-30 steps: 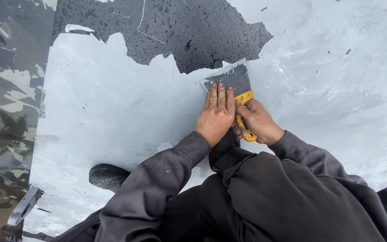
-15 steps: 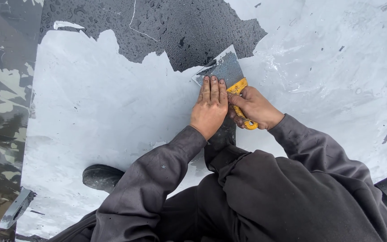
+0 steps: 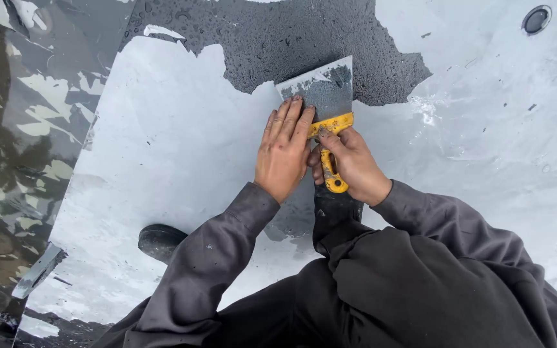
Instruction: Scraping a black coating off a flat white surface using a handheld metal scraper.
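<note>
The scraper [image 3: 325,96] has a grey steel blade smeared whitish and a yellow handle at 6 o'clock of it. The coating [image 3: 162,161] is pale grey-white; the bare surface [image 3: 259,38] at 12 o'clock is dark charcoal, speckled with droplets. Sleeves [image 3: 214,270] are dark grey; the boot [image 3: 161,241] at 8 o'clock is black.

Scraper [image 3: 322,96] on the coated floor [image 3: 162,161], boot [image 3: 160,241] perhaps behind-left.
</note>
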